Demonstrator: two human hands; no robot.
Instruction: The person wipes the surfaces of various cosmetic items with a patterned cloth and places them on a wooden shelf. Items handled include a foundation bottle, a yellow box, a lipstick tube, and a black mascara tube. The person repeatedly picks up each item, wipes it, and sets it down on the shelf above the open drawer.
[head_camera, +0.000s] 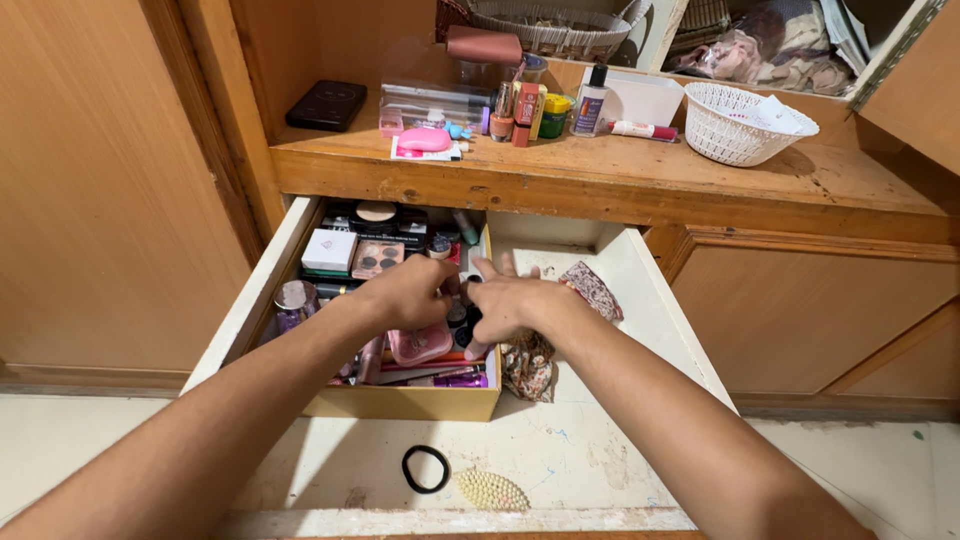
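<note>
I have both hands down in the yellow box of cosmetics that sits inside the open white drawer. My left hand is curled, knuckles up, over the middle of the box; it seems closed on something small, but what it grips is hidden under the fingers. My right hand lies just beside it at the box's right wall, fingers spread and bent down onto some small dark round pots; I cannot tell if it holds any.

I judge this as the sorting-through step: the hands are picking among the clutter. The next move calls for a fine pinch on one item without knocking its neighbours.

Under my left hand lies one pink compact. Beyond that hand I count one white square box and one eyeshadow palette. Right of my right hand, one patterned cloth pouch rests on the drawer floor. Nearer me than both hands lie one black hair tie and one beaded oval pad. Well beyond the hands, on the wooden shelf, stand one white basket and one black case.
</note>
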